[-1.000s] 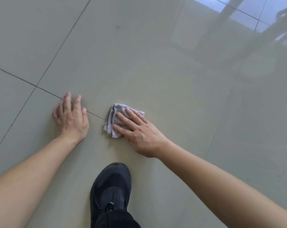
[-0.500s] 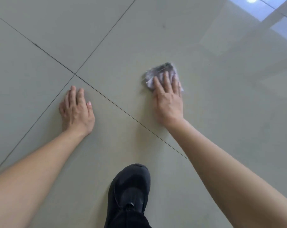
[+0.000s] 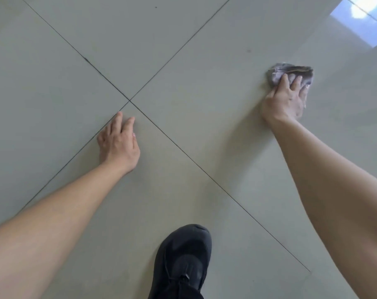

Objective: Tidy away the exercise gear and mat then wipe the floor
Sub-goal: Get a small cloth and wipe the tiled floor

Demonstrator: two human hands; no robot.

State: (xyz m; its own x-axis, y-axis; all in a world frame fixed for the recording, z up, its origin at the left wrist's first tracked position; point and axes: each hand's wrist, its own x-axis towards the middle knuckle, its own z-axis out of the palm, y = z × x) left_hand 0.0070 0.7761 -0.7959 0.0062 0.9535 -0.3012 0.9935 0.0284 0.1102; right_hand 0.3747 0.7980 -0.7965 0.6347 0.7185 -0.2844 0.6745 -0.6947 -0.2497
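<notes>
A crumpled grey cloth (image 3: 291, 71) lies on the glossy pale floor tiles (image 3: 194, 137) at the upper right. My right hand (image 3: 284, 100) presses down on it with straight fingers laid over its near part, the arm stretched far out. My left hand (image 3: 118, 141) rests flat on the floor near where the tile joints cross, fingers straight, holding nothing. No exercise gear or mat is in view.
My black shoe (image 3: 183, 262) stands on the tile at the bottom centre. Dark grout lines (image 3: 129, 101) cross just beyond my left hand. A bright window reflection (image 3: 360, 22) shines on the floor at the top right.
My right hand has swept the cloth away from my left hand, out to the far right. The left hand has stayed planted on the floor.
</notes>
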